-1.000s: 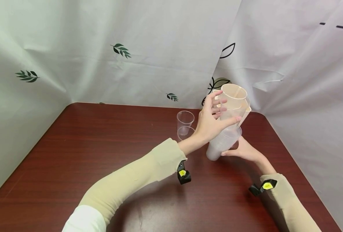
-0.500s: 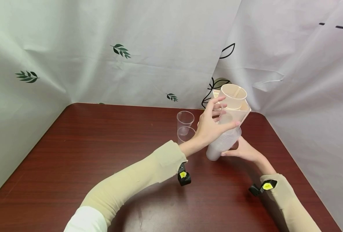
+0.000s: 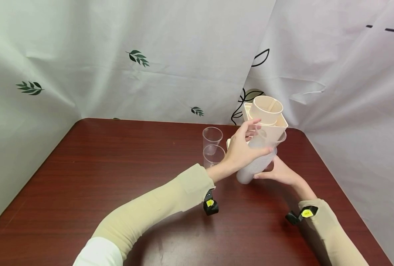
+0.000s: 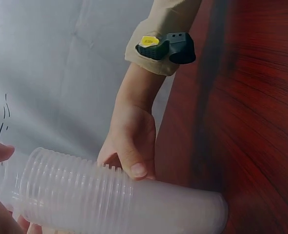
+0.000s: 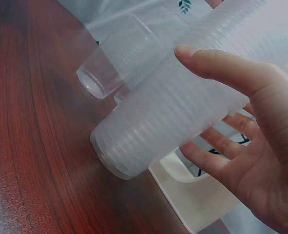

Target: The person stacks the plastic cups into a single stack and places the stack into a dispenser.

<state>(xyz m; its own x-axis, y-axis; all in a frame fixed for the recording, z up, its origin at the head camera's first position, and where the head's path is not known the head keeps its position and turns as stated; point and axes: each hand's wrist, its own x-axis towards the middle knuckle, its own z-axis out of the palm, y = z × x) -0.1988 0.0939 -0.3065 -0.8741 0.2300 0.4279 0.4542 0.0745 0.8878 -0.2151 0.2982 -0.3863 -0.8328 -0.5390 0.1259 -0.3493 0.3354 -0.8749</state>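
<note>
A tall stack of nested clear plastic cups (image 3: 248, 173) leans to the right, its lower end at the table. My right hand (image 3: 281, 171) grips it from the right side, thumb in front and fingers behind, as the right wrist view shows. At the stack's upper end my left hand (image 3: 241, 147) holds a clear plastic cup (image 4: 9, 178) between thumb and fingers. That cup's mouth faces up, and its lower part goes into the stack. Left of the hands, two single clear cups stand upright, a far cup (image 3: 212, 135) and a near cup (image 3: 213, 153).
Directly behind the hands stands a cream holder (image 3: 275, 129) with a round tube (image 3: 265, 114) on top; its base (image 5: 202, 195) shows in the right wrist view. The dark red wooden table (image 3: 133, 159) ends at a white leaf-print curtain (image 3: 170, 85).
My left hand has moved down with its cup, pushing it lower into the stack's top. More of the holder's tube shows now. My right hand and the stack have stayed put.
</note>
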